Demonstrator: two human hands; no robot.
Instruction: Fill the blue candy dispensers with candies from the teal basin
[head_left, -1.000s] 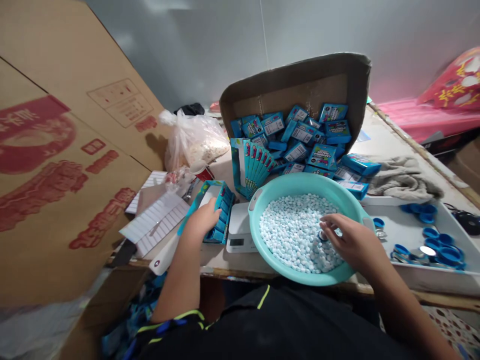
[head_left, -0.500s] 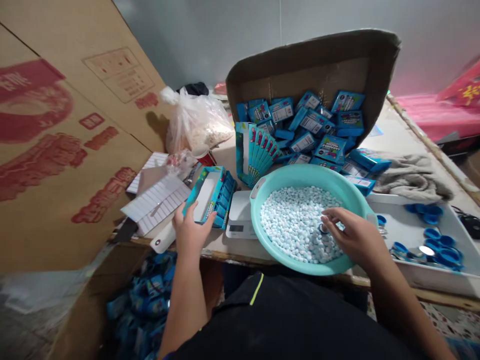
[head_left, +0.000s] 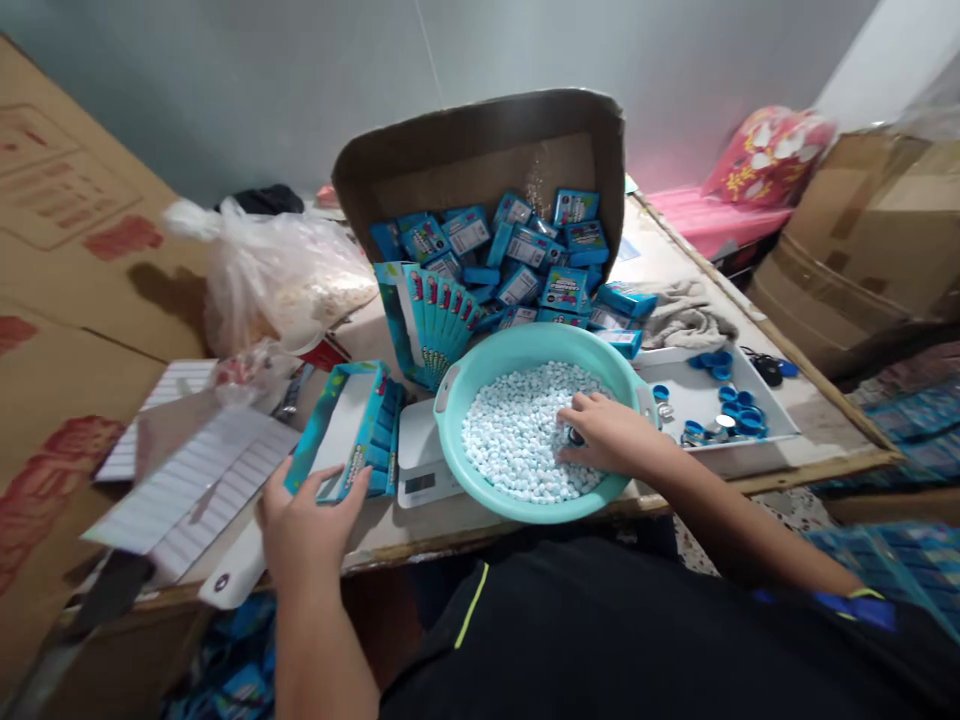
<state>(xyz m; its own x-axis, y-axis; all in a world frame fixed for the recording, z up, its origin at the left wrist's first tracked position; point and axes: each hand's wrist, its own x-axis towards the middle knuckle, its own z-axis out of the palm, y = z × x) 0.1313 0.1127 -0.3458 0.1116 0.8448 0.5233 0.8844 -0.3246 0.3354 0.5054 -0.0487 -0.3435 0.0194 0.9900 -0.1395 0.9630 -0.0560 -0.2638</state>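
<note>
Head view: looking forward and down past a black shirt (head_left: 570,640) at a counter (head_left: 664,265) against a smooth gray wall (head_left: 225,90). A flat printed cardboard sheet (head_left: 52,400) leans in along the counter's left side.

Carton: a torn-open brown corrugated carton (head_left: 480,140) tilts at the counter's back edge, heaped with glossy blue boxes (head_left: 517,260). A fan of flat blue sleeves (head_left: 427,320) stands against its front.

Basin: a round teal plastic basin (head_left: 525,345) with a smooth rolled rim sits near the counter's front edge, filled with small round pale-blue candies (head_left: 510,435). Its left rim overhangs a white digital scale (head_left: 424,470).

Right end: a shallow white tray (head_left: 720,455) holds scattered blue plastic caps (head_left: 742,420). A rumpled gray cloth (head_left: 686,320) lies behind it.

Left end: a knotted clear plastic bag (head_left: 277,290) of pale contents slumps beside lined white sheets (head_left: 202,490).

Left hand (head_left: 311,530): at the counter's front-left, fingers spread wide, thumb touching the near end of an open blue box (head_left: 337,435) packed with blue compartments. Whether it grips the box, I cannot tell.

Right hand (head_left: 611,435): over the basin's right side, fingers curled narrowly, tips in the candies around a small dark round piece (head_left: 576,436). Whether they pinch it, I cannot tell.
</note>
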